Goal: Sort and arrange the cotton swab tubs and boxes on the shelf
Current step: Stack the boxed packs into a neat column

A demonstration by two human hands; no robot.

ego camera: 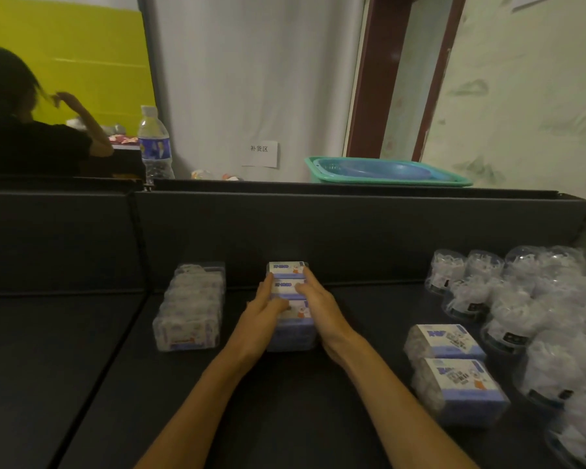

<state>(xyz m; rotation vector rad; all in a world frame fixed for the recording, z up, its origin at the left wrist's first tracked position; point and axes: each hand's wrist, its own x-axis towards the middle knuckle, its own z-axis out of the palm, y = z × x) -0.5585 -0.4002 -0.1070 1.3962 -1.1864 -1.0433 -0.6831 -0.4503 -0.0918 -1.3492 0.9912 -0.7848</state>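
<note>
Middle row of blue-and-white swab boxes point(289, 299), lined near to far on the dark shelf point(335, 418), far end against the back panel. Clear-packed row point(190, 308) to the left, contents blurred. Two loose boxes point(454, 370) near right; heap of round clear tubs point(538, 309) beyond, white swabs inside. Past the panel: water bottle point(154, 143), green basin point(386, 172), another person point(24, 130) far left. Left hand point(266, 308) and right hand point(318, 304) flanking the middle row, fingers fairly straight, pressing its sides and tops.
</note>
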